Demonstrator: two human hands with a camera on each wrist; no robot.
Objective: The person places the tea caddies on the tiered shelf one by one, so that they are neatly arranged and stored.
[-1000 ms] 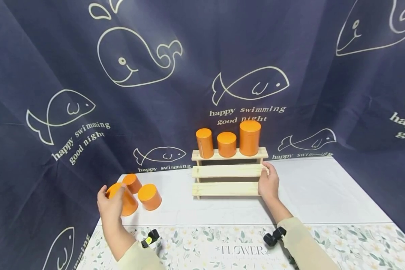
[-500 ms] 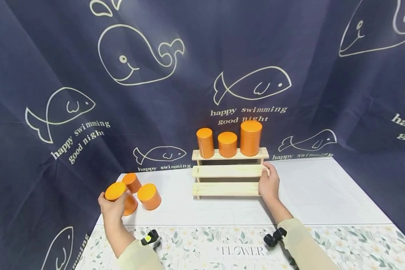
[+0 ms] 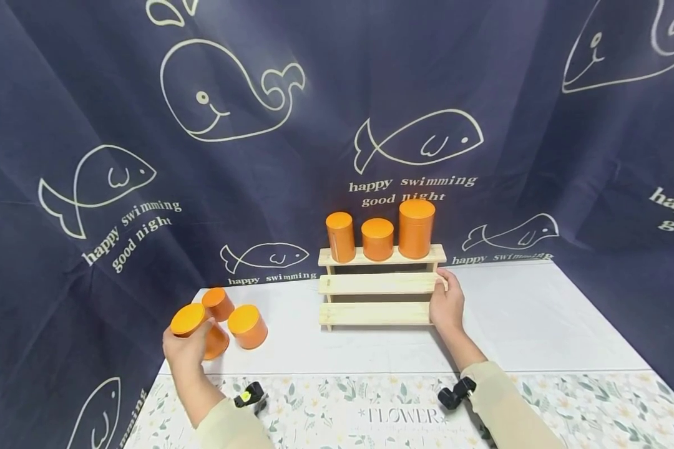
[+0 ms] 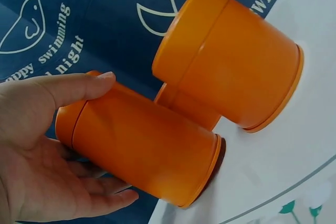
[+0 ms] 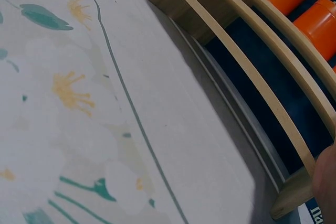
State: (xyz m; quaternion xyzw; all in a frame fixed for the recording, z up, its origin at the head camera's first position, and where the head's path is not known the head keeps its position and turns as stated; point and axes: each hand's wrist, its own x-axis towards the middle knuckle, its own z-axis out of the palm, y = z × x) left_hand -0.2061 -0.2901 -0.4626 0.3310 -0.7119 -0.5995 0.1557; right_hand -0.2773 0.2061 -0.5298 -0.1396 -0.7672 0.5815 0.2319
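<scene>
At the left of the table, my left hand (image 3: 185, 352) grips a tall orange canister (image 3: 216, 344) near its lid. In the left wrist view the thumb lies on one side of this canister (image 4: 147, 145) and the fingers are on the other. Close beside it stand a wider orange canister (image 3: 249, 329) and a smaller one (image 3: 218, 304), the latter partly hidden in the left wrist view. My right hand (image 3: 448, 304) holds the right end of a three-step wooden rack (image 3: 379, 284). Only a bit of that hand (image 5: 325, 177) shows in the right wrist view.
On the rack's top step stand a slim canister (image 3: 341, 240), a short one (image 3: 378, 242) and a tall wide one (image 3: 416, 231), all orange. A dark blue curtain (image 3: 314, 181) hangs behind the white table (image 3: 539, 324), whose front part has a floral print.
The left hand's fingers have shifted lower around the tall canister, and its top leans slightly further left. My right hand and the rack stay in place.
</scene>
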